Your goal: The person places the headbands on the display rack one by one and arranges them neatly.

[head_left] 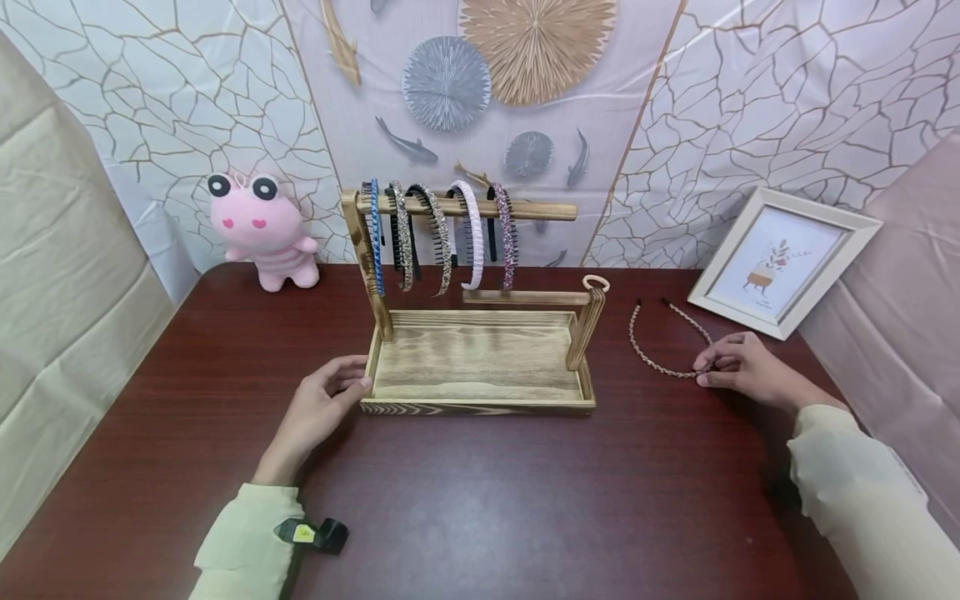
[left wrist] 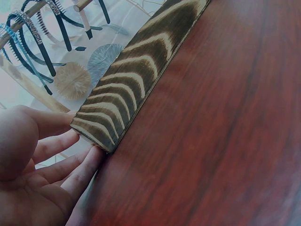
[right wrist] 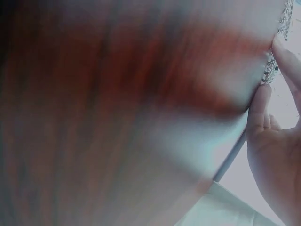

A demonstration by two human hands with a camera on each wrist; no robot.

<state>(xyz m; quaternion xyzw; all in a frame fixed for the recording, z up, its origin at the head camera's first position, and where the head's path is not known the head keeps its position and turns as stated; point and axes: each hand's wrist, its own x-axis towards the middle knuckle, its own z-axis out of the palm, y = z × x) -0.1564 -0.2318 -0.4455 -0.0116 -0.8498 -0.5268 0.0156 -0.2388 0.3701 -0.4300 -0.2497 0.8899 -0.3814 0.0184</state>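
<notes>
My right hand (head_left: 738, 367) pinches a thin beaded headband (head_left: 647, 354) at its curve, with the open ends pointing to the back. In the right wrist view, thumb and fingers meet on the beaded band (right wrist: 269, 70). My left hand (head_left: 318, 404) touches the left end of a wooden headband stand (head_left: 480, 408) with a shallow tray base. The left wrist view shows relaxed fingers against the dark-grained end of the tray (left wrist: 127, 89). Several headbands hang on the stand's upper bar (head_left: 543, 212): blue, glittery, white braided (head_left: 472, 237) and purple-pink (head_left: 507, 237).
A lower bar (head_left: 528, 297) projects from the stand's right post, where a pale ring-shaped band (head_left: 596, 283) hangs at the top. A pink plush toy (head_left: 262, 233) sits at the back left. A framed picture (head_left: 783, 262) leans at the right, close behind my right hand.
</notes>
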